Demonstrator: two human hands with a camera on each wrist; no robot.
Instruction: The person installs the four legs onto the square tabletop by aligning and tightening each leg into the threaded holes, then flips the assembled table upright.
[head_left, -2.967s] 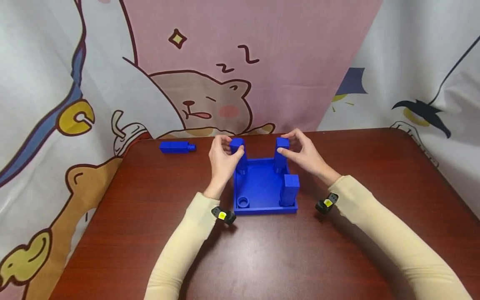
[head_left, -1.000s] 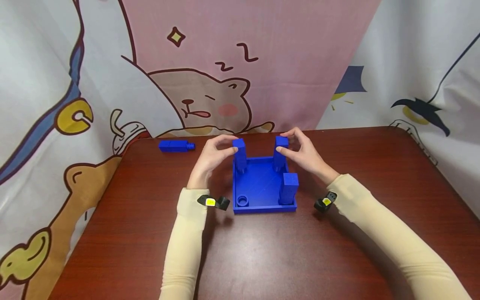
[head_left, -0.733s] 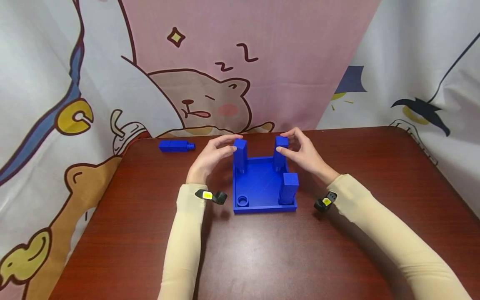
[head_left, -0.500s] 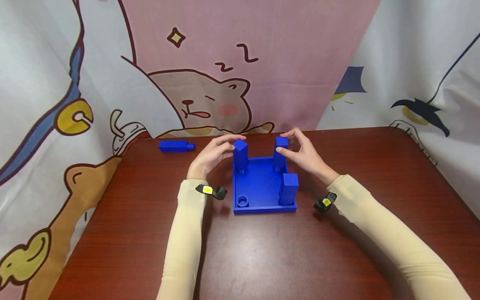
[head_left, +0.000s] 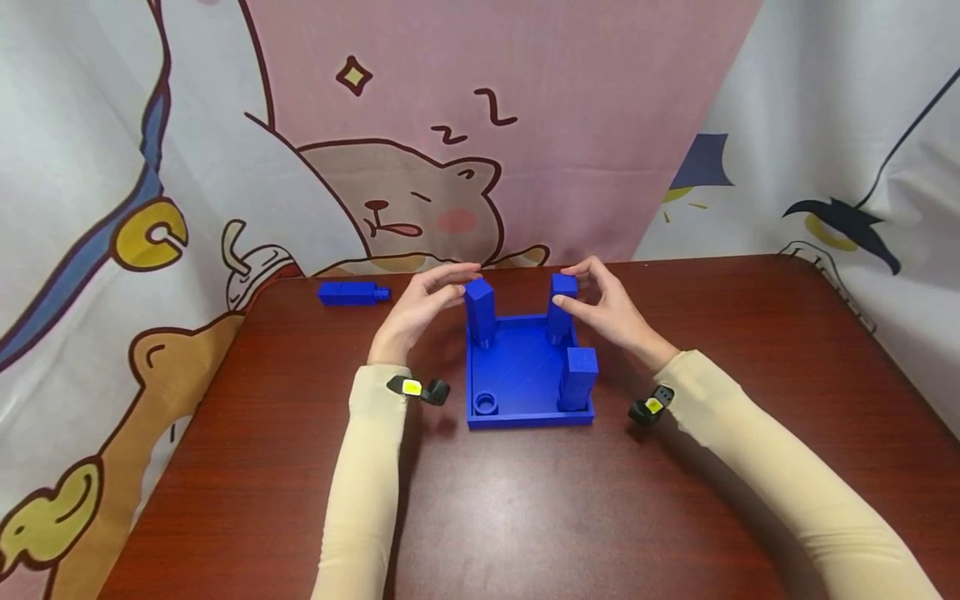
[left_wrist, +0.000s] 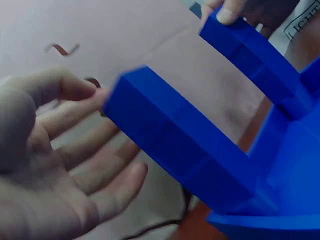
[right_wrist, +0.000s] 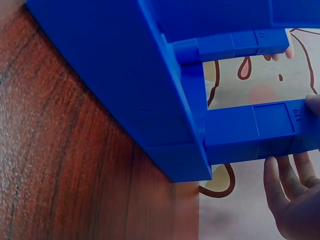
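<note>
A blue square tray-like base [head_left: 517, 375] lies on the table with three square blue posts standing in its corners. At the far left post [head_left: 481, 310], my left hand [head_left: 420, 308] has its fingers loosely extended beside the top; in the left wrist view the palm is apart from the post [left_wrist: 170, 130] and a fingertip reaches its upper edge. My right hand [head_left: 611, 312] pinches the far right post [head_left: 561, 307] near its top between thumb and fingers. The near right post [head_left: 578, 379] is untouched. A round threaded socket [head_left: 486, 404] shows in the near left corner.
Another blue post [head_left: 348, 293] with a threaded end lies on its side at the table's back left. Behind the brown table [head_left: 510, 517] hangs a cartoon-printed curtain [head_left: 585, 125]. A small camera is strapped to each wrist.
The far left post has twisted about its upright axis, so a corner now faces forward. My left hand has shifted left and loosened from it. The right hand stays on its post.
</note>
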